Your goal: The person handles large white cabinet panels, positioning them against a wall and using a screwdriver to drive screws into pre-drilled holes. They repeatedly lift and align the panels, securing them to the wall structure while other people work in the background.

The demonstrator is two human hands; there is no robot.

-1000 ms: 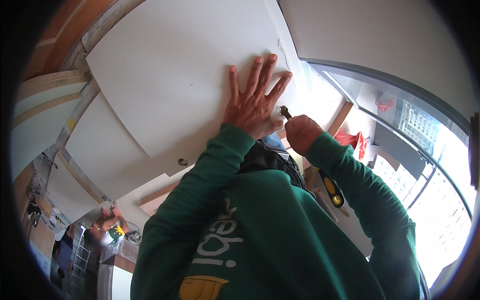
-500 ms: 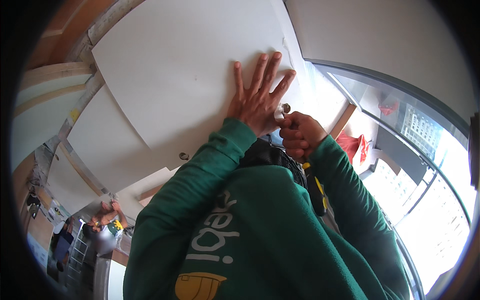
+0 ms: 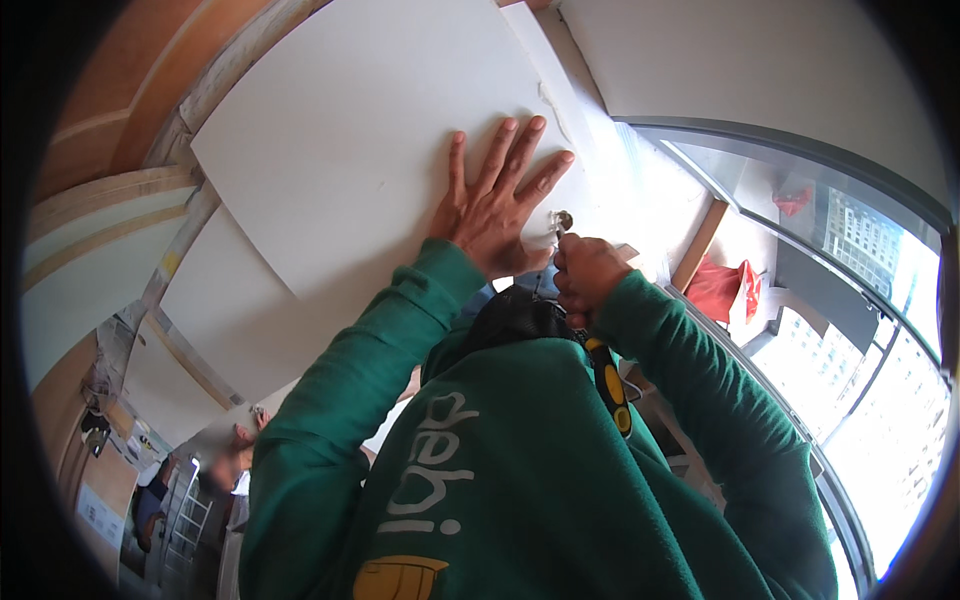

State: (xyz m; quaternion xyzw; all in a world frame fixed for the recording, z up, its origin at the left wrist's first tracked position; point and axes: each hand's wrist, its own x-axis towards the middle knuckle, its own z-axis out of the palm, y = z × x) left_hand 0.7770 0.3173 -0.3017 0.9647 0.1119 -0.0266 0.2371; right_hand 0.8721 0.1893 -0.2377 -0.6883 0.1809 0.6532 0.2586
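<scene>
My left hand (image 3: 490,205) lies flat on a large white panel (image 3: 330,130), its fingers spread. Beside its thumb, my right hand (image 3: 590,272) is closed, thumb and fingers pinched together near a small round metal fitting (image 3: 564,220) at the panel's edge. Whatever the right fingers grip is mostly hidden, too small to name. Below the right wrist, a tool with a yellow and black handle (image 3: 610,385) hangs against my green sweatshirt. A black mesh item (image 3: 515,318) shows at my waist.
To the right is a window (image 3: 850,240) with buildings outside, and a red cloth or bag (image 3: 722,290) lies by it. Wooden frame strips (image 3: 190,355) and further white panels stand on the left. Another person (image 3: 240,455) and a ladder (image 3: 190,510) are at lower left.
The view has shifted slightly, so the panel and my left hand sit further left. The right hand has turned, its fingers now nearer the metal fitting. The left palm stays pressed flat.
</scene>
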